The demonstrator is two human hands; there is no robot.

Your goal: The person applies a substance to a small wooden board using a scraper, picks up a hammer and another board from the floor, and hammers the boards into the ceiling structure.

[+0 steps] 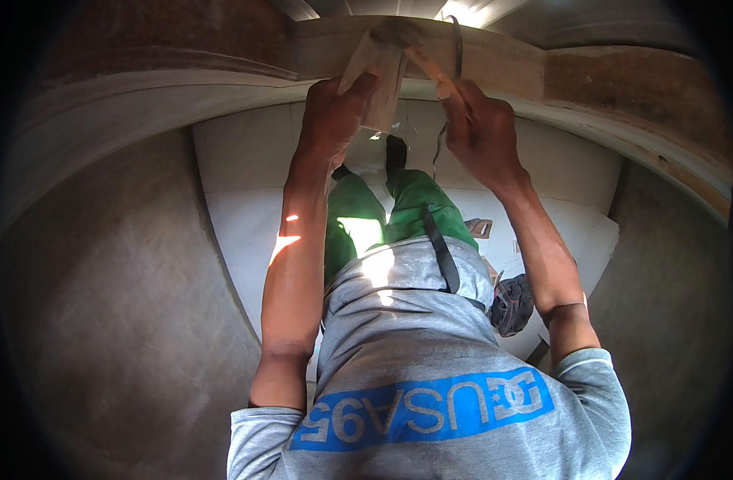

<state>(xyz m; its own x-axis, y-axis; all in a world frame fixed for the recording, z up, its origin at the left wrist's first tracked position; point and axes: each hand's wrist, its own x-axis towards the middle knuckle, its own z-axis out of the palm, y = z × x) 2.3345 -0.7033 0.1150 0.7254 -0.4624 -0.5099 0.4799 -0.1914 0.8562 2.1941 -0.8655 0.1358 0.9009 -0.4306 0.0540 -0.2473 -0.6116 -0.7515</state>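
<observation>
Both arms reach up toward a wooden beam (494,44) that runs across the top of the view. My left hand (338,116) is closed around the left edge of a short flat piece of wood (386,100), held against the beam's face. My right hand (482,128) grips the orange-brown handle of a hammer (427,69). Its dark head, blurred, is over the upper end of the wood piece; whether it touches cannot be made out. The fingertips of both hands are partly hidden.
A dark cable (459,44) hangs over the beam by my right hand. Below, on pale boards (250,200), are what looks like a handsaw (480,228) and a dark bag (513,304). A brown wooden panel (166,36) fills the upper left. Grey floor (126,280) lies beyond the boards.
</observation>
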